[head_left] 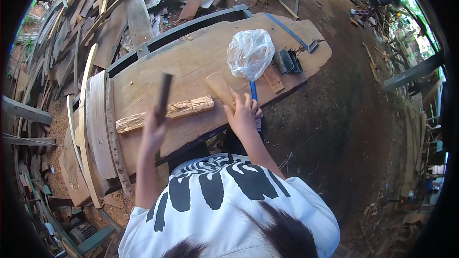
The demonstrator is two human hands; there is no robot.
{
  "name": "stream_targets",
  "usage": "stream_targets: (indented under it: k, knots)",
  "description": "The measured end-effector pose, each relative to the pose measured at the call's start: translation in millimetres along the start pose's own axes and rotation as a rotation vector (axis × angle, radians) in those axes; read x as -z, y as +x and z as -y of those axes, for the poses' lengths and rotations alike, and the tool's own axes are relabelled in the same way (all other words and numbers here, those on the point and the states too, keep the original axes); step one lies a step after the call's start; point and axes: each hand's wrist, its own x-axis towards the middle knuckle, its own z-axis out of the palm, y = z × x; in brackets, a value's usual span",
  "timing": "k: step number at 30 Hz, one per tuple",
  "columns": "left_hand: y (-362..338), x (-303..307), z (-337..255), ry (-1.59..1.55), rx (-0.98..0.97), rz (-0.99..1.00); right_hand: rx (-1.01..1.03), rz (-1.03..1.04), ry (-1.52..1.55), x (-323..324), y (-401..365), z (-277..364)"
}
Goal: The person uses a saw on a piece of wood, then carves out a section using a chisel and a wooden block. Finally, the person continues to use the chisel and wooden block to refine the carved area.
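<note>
While leaning in over the bench, grips a dark, narrow bar in the left hand, fingers pressed together round its lower end. Holds it close to upright and lifted off the wood, apparently to keep its upper end clear of the surface; too blurred to say whether handle, chisel or plain stick. Just beyond that fist, lying flat and lengthwise near the front edge: a rough, pale, splintered strip of wood, set on the broad, weathered plank bench top within easy reach of both arms. Rests the right hand further along the same edge, fingers spread and flat, pinching nothing, fingertips at the near end of a smooth tan wooden block. Seemingly there for steadying, being laid down rather than closed. Touching the block or only just short of it: cannot tell. Beside those fingers, a slim blue handle, running back under a crumpled clear plastic bag. Past the bag, pushed to the far side and so out of the way of the hands: a small brown wooden offcut, a dark ribbed metal tool and a long blue flat strip. Off the bench to the left, heaped grey scrap boards.
</note>
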Motion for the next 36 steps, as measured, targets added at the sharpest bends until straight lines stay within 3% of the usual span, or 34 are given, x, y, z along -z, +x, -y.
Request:
stream_targets:
  k: [2, 4, 5, 8, 9, 10, 11, 12, 13, 14, 15, 17, 20, 24, 28, 30, 34, 36]
  knots:
    - [-3.3, -28.7, -27.5, 0.036, -0.034, 0.152, 0.059, -0.033, 0.031, 0.5, 0.0, 3.7]
    - [-10.0, -53.2, -52.8, -0.026, -0.199, 0.246, 0.117, 0.230, 1.225, 19.0, 1.7, 12.2]
    - [-13.9, -61.6, -60.8, -0.057, -0.203, 0.307, 0.052, 0.326, 1.598, 22.3, -1.6, 19.0]
    - [-19.0, -75.3, -67.0, -0.090, -0.226, 0.403, -0.140, 0.376, 1.803, 14.9, -1.0, 21.4]
    - [-18.4, -76.5, -67.5, -0.206, -0.134, 0.460, -0.252, 0.186, 1.916, 24.2, -0.4, 32.6]
    - [-17.8, -77.1, -67.4, -0.322, -0.038, 0.514, -0.249, 0.184, 1.916, 30.7, 1.9, 31.0]
    - [-11.2, -72.1, -62.2, -0.241, -0.189, 0.459, -0.332, 0.131, 2.093, 36.4, 4.2, 25.6]
    - [-6.3, -70.2, -39.1, -0.057, -0.355, 0.275, -0.421, 0.075, 2.268, 44.2, 6.2, 20.8]
    - [3.1, -57.4, -32.3, 0.195, -0.308, 0.193, -0.475, 0.020, 2.316, 64.4, 9.5, 19.1]
    - [14.8, -44.6, -25.3, 0.445, -0.257, 0.109, -0.378, 0.025, 2.293, 69.4, 12.4, 7.5]
    - [22.4, -30.9, -9.8, 0.444, -0.256, 0.113, -0.328, -0.003, 2.276, 76.5, 15.5, 0.1]
    - [36.4, -11.6, 21.6, 0.852, -0.278, 0.120, -0.283, -0.041, 2.252, 88.5, 20.0, -11.3]
    - [46.4, 6.6, 10.8, 0.829, -0.192, 0.288, -0.402, -0.197, 2.257, 95.4, 23.3, -26.9]
    - [51.5, 7.1, 8.2, 0.758, -0.334, 0.244, -0.442, -0.304, 2.284, 100.6, 24.8, -40.3]
    - [54.0, 6.4, -11.7, 0.648, -0.280, 0.090, -0.108, -0.457, 2.161, 127.7, 29.0, -36.4]
    - [60.9, 7.8, -29.7, 0.617, -0.284, -0.153, 0.092, -0.436, 2.155, 150.8, 34.4, -32.4]
    - [69.2, 20.9, -92.6, 0.594, -0.209, -0.251, 0.597, -0.394, 1.950, 207.5, 49.7, -25.5]
    - [72.6, 17.2, -114.1, 0.107, -0.328, -0.346, 0.751, -0.388, 1.860, 236.8, 60.8, -16.2]
